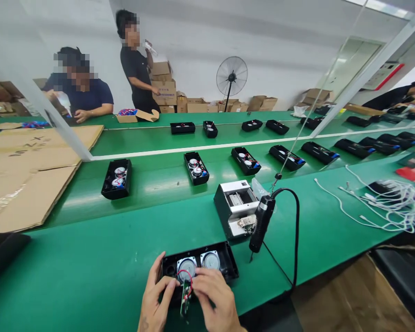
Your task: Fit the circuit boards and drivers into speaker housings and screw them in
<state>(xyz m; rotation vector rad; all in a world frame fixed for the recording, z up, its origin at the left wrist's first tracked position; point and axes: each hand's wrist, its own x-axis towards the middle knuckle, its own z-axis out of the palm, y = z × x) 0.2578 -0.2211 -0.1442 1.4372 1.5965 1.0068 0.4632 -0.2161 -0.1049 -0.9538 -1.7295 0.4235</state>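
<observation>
At the near edge of the green bench (90,258), the left hand (155,299) and right hand (212,299) meet over an open black speaker housing (224,260), which lies flat with two round drivers showing. Between them stands a small green circuit board (186,297), pinched by the left thumb and forefinger, while the right fingers curl together onto its upper edge, beside a looping red wire (185,275) (whether they actually grip the wire I cannot tell).

Just beyond hangs a black electric screwdriver (261,223) on its cable, next to a white-and-black screw feeder box (235,207). To the right sprawls a tangle of white cables (390,203). Further off, more black housings (116,179) sit on the conveyor, flat cardboard sheets (24,175) lie left, and two people work at the far side near a standing fan (231,76).
</observation>
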